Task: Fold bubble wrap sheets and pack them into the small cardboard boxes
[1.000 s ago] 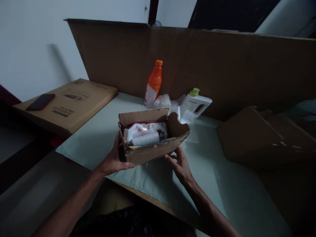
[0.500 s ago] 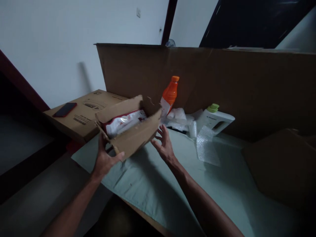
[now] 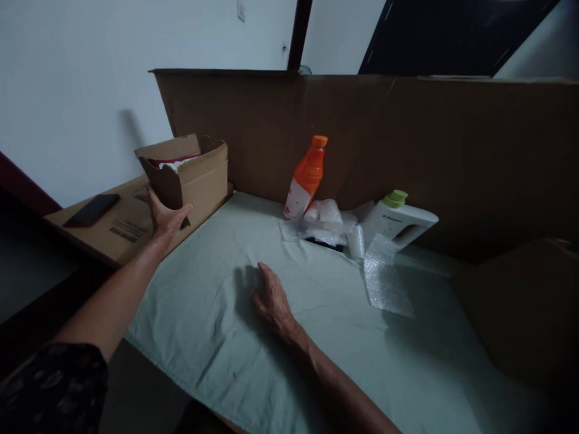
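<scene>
An open-topped cardboard box [image 3: 203,187] with a white and red item [image 3: 174,164] inside sits over the flat carton at the left. My left hand [image 3: 165,214] grips its lower near end, thumb on the side facing me and the other fingers partly hidden. My right hand [image 3: 274,301] hovers above the pale green cloth [image 3: 217,259] with nothing in it, thumb and fingers apart. Beyond it stand an orange bottle [image 3: 309,175] with a white label, clumped bubble wrap [image 3: 325,217] and a white jug [image 3: 398,223] with a green cap.
Under the box lies a flat printed carton [image 3: 129,223] carrying a dark phone [image 3: 93,210]. A tall cardboard panel [image 3: 362,132] closes off the back. A loose bubble wrap strip [image 3: 386,277] lies before the jug, and a dark cardboard piece [image 3: 520,307] stands at the right.
My left hand has carried the box left and back onto the flat carton, levelling it. My right hand has moved away from the box, down and toward me over the cloth.
</scene>
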Motion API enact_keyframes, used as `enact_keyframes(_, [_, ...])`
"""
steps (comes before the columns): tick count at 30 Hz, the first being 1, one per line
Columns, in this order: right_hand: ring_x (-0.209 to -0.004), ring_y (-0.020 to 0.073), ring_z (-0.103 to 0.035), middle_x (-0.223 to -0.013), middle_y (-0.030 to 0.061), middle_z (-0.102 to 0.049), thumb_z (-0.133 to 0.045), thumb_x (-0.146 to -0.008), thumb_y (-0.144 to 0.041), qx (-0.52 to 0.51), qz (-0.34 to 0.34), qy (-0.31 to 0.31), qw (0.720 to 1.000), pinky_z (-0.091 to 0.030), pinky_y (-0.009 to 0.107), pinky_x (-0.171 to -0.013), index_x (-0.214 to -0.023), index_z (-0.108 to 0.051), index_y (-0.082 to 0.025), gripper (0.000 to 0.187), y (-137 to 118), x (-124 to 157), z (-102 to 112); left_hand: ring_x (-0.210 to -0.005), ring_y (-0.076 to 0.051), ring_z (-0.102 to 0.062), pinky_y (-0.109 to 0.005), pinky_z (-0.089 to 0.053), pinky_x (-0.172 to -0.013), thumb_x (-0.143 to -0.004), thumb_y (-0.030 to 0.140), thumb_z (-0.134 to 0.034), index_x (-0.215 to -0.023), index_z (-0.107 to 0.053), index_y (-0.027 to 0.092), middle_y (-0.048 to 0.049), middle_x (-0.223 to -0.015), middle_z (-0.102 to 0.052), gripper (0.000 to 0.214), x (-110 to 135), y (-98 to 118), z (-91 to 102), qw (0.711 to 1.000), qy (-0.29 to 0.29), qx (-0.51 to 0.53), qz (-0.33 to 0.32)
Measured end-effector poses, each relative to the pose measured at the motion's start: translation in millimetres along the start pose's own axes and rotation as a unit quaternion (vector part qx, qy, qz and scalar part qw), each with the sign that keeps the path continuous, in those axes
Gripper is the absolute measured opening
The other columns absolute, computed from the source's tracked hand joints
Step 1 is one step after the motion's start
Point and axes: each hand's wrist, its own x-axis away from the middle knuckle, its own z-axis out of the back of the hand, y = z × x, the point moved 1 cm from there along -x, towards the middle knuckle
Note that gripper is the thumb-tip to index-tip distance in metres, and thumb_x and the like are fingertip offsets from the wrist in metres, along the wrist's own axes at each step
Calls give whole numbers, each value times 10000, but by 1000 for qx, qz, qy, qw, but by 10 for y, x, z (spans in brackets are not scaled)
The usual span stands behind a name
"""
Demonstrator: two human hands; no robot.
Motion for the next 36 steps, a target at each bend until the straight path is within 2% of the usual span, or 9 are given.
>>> enact_keyframes(3, [-1381,351,-521,-1527,90,-513,-592,-756,-125,11,17,7,1000,-466,582,-1139,-1600,-263,-335,930,23,28,-17,-1541,-316,-175,-498,-107,-1291,-681,174,-872,-1545,58,-28,-287,-1654,-106,1286,-196,-25,-217,998,29,-7,57])
enact_keyframes(8, [-1330,338,-567,-1491,60,-536,-579,-739,-94,-4,45,42,998,-512,581,-1091,-1603,-148,-446,1028,45,61,-58,-1551,-282,-125,-451,-64,-1288,-666,121,-882,-1543,48,-39,-272,-1668,-55,1288,-464,-92,-474,996,19,-13,88])
enact_keyframes(13, [-1307,320,-581,-1452,82,-562,-562,-755,-81,-12,38,52,998,-532,560,-1072,-1595,-203,-402,968,-19,86,-54,-1531,-258,-163,-435,-84,-1278,-656,138,-901,-1530,89,-51,-281,-1649,-95,1333,-648,-205,-623,995,-4,-11,101])
enact_keyframes(19, [-1327,286,-562,-1443,142,-568,-527,-752,-37,4,41,46,998,-515,510,-1101,-1569,-315,-231,866,-100,115,-36,-1541,-288,-94,-457,-65,-1277,-715,185,-879,-1533,121,-28,-288,-1654,-27,1309,-687,-246,-643,994,9,-18,108])
enact_keyframes(23, [-1314,319,-574,-1453,94,-569,-525,-759,-79,-1,26,46,999,-512,541,-1093,-1586,-270,-328,901,-32,96,-52,-1535,-348,-129,-482,-87,-1275,-707,259,-889,-1533,80,-54,-303,-1644,-75,1311,-592,-233,-655,992,-19,-30,123])
enact_keyframes(26, [-1302,350,-582,-1460,62,-561,-536,-764,-126,3,29,46,999,-508,587,-1081,-1592,-188,-417,945,43,81,-77,-1533,-385,-160,-517,-122,-1269,-742,240,-854,-1529,88,-77,-336,-1637,-110,1268,-370,-233,-662,990,-45,-42,127])
enact_keyframes(29, [-1301,353,-580,-1454,45,-566,-550,-756,-143,-1,20,35,999,-495,601,-1091,-1576,-206,-444,938,86,59,-84,-1548,-398,-157,-518,-138,-1275,-780,221,-799,-1545,3,-75,-340,-1649,-124,1148,55,-203,-631,990,-75,-54,104])
enact_keyframes(32, [-1320,351,-558,-1454,86,-566,-539,-770,-137,-7,6,12,1000,-475,588,-1115,-1546,-325,-346,832,52,14,-45,-1547,-378,-234,-502,-195,-1276,-777,262,-770,-1541,-225,-10,-294,-1646,-245,977,678,-111,-599,987,-136,-59,66])
enact_keyframes(36, [-1318,332,-546,-1443,179,-560,-519,-794,-110,46,-11,-44,998,-463,558,-1112,-1453,-456,-173,664,-155,-67,17,-1481,-351,-404,-521,-313,-1235,-821,417,-657,-1450,-468,109,-207,-1556,-471,726,1585,90,-592,962,-268,-53,0])
